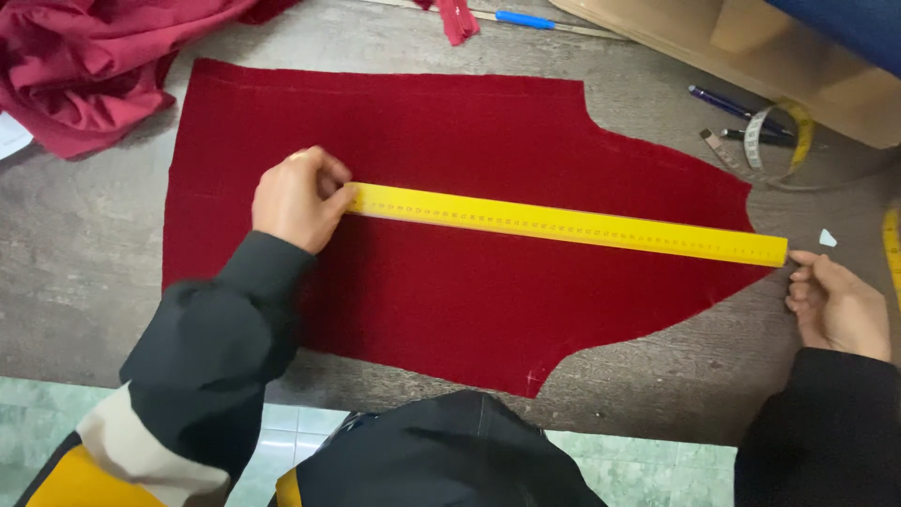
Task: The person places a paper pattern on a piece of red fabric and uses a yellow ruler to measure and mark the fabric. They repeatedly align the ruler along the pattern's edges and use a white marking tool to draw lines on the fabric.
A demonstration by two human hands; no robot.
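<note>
Matt, napped red cloth (450, 282), smooth yellow ruler (563, 225), worn grey table (84, 253).

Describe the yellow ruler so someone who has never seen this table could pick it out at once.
On the grey table lies a flat dark red cut fabric piece. Across its middle runs the yellow ruler, its ends at the left hand and right hand. Unlike the coiled tape measure at upper right, it is rigid and straight.

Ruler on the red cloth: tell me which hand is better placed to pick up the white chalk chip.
Right. The right hand sits at the ruler's end, close to the chalk chip; the left hand pins the far end.
</note>
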